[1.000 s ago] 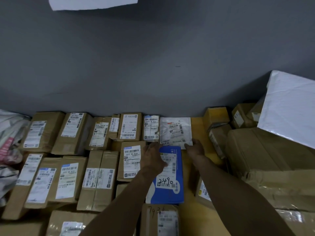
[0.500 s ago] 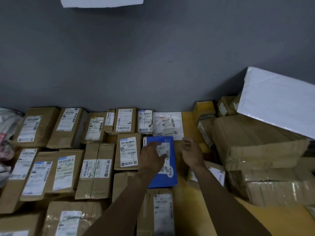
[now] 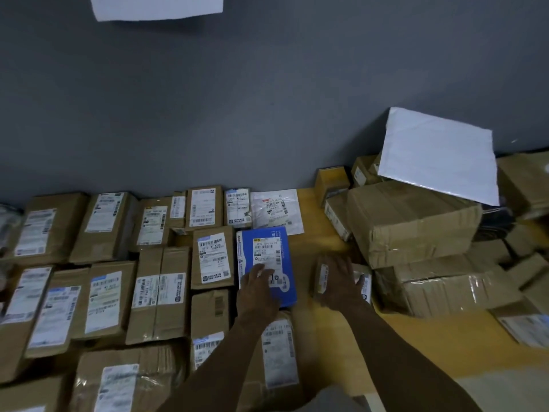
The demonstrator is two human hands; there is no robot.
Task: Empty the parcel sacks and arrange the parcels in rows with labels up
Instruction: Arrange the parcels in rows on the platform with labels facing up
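Counter: a yellow-orange wooden counter (image 3: 326,337) runs along a grey wall (image 3: 267,114).
Rows: brown cardboard parcels (image 3: 212,257) lie side by side in rows on the left, white labels up. All are taped closed, so their contents are hidden.
Back row: a flat white plastic envelope (image 3: 276,211) ends the row against the wall, label up.
Pile: large brown cardboard boxes (image 3: 410,224) are stacked loosely on the right. A blank white plastic mailer (image 3: 439,156) leans on top of them.
Blue parcel: a flat blue rectangular parcel (image 3: 267,251) ends the second row, just in front of the white envelope. Its white barcode label faces up, with black handwriting partly covered.
Left hand: the left hand (image 3: 258,292) lies palm down on the near half of the blue parcel. Its grip is flat, with the fingers straight on the label.
Small parcel: a small brown cardboard parcel (image 3: 319,278) sits on the counter between the blue parcel and the pile.
Right hand: the right hand (image 3: 338,281) is palm down over the small parcel. Its grip is spread, the fingers fanned and the thumb out to the right.
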